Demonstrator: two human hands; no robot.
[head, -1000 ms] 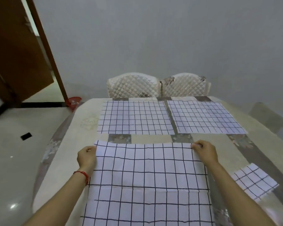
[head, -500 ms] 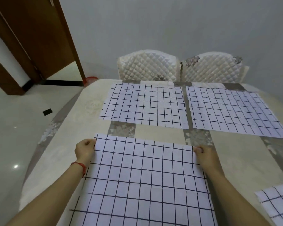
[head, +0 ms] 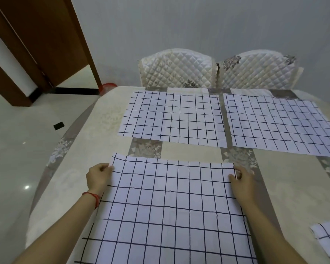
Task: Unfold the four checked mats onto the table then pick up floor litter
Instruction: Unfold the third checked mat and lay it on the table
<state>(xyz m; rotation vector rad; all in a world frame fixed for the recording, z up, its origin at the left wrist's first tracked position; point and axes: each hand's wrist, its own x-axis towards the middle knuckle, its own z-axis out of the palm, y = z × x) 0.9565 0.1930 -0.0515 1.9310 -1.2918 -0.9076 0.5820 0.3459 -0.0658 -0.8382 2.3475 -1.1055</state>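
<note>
A white mat with a black check (head: 170, 206) lies spread flat on the near part of the table (head: 107, 119). My left hand (head: 98, 177) pinches its far left corner. My right hand (head: 241, 177) pinches its far right corner. Two more checked mats lie flat side by side further back, one at the middle (head: 171, 119) and one on the right (head: 280, 124). A fourth mat (head: 328, 239), still folded, lies at the near right edge of the table. A small dark scrap (head: 58, 125) lies on the pale floor to the left.
Two quilted cream chairs (head: 176, 69) stand behind the table against the grey wall. A red bin (head: 108, 86) sits by the brown door frame (head: 84, 44) at the back left. Glossy floor tiles stretch along the table's left side.
The view has swung left and down, so the folded mat slid toward the right edge. Both hands keep their hold on the near mat's far corners.
</note>
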